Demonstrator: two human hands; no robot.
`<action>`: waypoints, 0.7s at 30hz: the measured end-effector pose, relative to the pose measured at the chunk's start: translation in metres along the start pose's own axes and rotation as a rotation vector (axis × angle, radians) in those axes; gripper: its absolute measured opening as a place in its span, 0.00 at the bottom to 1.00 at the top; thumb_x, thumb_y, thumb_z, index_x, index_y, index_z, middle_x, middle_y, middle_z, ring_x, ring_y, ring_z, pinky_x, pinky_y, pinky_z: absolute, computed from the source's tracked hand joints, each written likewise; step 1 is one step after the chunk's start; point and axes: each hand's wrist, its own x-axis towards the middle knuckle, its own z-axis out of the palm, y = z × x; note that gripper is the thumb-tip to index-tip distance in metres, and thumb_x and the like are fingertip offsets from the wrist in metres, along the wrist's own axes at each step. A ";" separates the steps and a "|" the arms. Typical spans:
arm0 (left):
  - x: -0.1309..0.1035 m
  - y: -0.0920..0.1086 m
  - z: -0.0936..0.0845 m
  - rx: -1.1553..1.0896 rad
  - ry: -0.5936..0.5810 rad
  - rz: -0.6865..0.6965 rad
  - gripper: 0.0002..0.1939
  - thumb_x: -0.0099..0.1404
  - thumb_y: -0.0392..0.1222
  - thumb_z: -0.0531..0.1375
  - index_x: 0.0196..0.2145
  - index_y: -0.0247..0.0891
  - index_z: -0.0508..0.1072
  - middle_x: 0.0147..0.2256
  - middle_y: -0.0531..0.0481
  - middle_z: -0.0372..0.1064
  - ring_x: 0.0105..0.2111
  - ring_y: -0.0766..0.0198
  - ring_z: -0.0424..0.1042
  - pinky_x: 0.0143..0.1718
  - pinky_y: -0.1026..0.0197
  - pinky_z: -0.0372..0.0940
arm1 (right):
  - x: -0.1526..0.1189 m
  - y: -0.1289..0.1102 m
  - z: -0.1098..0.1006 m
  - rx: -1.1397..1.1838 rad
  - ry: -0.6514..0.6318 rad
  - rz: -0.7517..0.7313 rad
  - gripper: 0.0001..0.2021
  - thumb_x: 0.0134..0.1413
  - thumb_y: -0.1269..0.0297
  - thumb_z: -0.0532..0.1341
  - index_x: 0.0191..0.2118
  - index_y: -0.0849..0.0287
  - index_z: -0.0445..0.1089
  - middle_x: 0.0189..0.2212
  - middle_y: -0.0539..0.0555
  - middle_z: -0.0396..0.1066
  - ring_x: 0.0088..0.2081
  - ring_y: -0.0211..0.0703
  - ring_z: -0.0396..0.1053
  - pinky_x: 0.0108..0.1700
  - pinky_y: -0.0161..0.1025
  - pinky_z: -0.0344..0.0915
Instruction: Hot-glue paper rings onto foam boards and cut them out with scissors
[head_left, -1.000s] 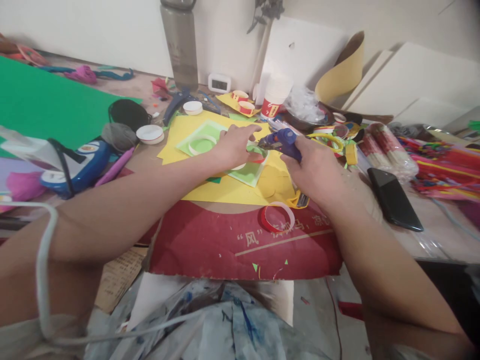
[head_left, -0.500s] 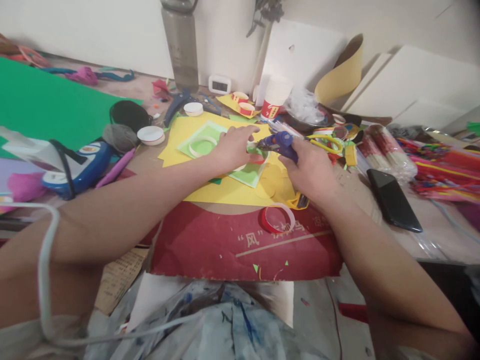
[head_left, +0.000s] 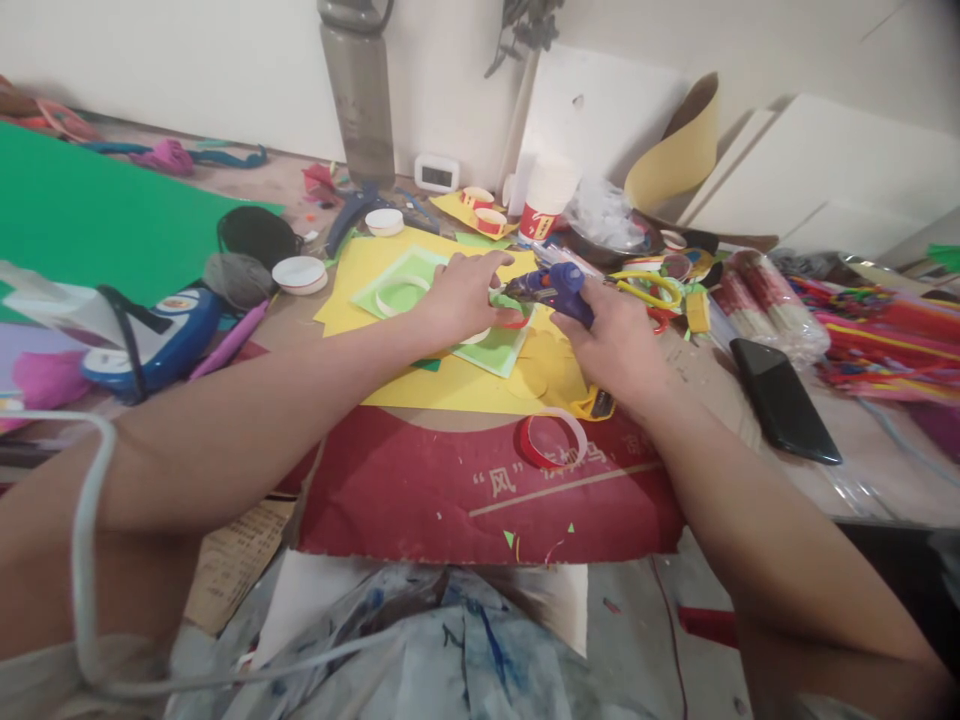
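Observation:
My right hand (head_left: 619, 330) is wrapped round a blue glue gun (head_left: 559, 288), whose nozzle points left toward the fingers of my left hand (head_left: 469, 295). Those fingers are bent over a small ring piece at the nozzle; exactly what they pinch is hard to make out. Under my left hand lies a light green sheet (head_left: 504, 352) on yellow paper (head_left: 352, 385). A pale paper ring (head_left: 380, 300) rests on the green sheet, left of my hand. Nearer to me, a red and white ring (head_left: 531, 450) stands on the red cardboard (head_left: 390, 490).
A grey bottle (head_left: 364, 110) and a paper cup (head_left: 540, 210) stand at the back. On the right are a black phone (head_left: 784, 400) and coloured pipe cleaners (head_left: 892, 345). A blue tool (head_left: 154, 345) lies left, beyond my forearm. A white cable (head_left: 88, 540) crosses the lower left.
The view has shifted very slightly. Both hands and the glue gun hold nearly the same places, with the nozzle still beside my left fingers.

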 end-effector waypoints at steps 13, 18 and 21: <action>0.002 -0.026 -0.035 0.096 -0.029 0.038 0.31 0.72 0.61 0.58 0.66 0.45 0.73 0.66 0.44 0.72 0.65 0.47 0.68 0.68 0.49 0.59 | -0.001 0.003 -0.012 0.055 -0.001 0.024 0.14 0.61 0.60 0.62 0.50 0.55 0.76 0.42 0.62 0.82 0.44 0.62 0.76 0.44 0.51 0.70; 0.008 -0.057 -0.049 0.224 -0.218 0.060 0.31 0.77 0.62 0.47 0.62 0.45 0.77 0.65 0.45 0.74 0.64 0.49 0.71 0.66 0.50 0.61 | -0.001 0.004 -0.012 0.075 -0.009 0.040 0.14 0.61 0.59 0.62 0.50 0.55 0.76 0.40 0.62 0.81 0.41 0.60 0.76 0.42 0.49 0.69; 0.007 -0.061 -0.048 0.321 -0.260 0.061 0.32 0.77 0.64 0.45 0.58 0.46 0.80 0.60 0.44 0.77 0.61 0.46 0.73 0.65 0.47 0.62 | -0.001 0.005 -0.011 0.075 -0.003 0.038 0.12 0.61 0.59 0.62 0.48 0.54 0.76 0.38 0.61 0.81 0.40 0.60 0.75 0.41 0.49 0.69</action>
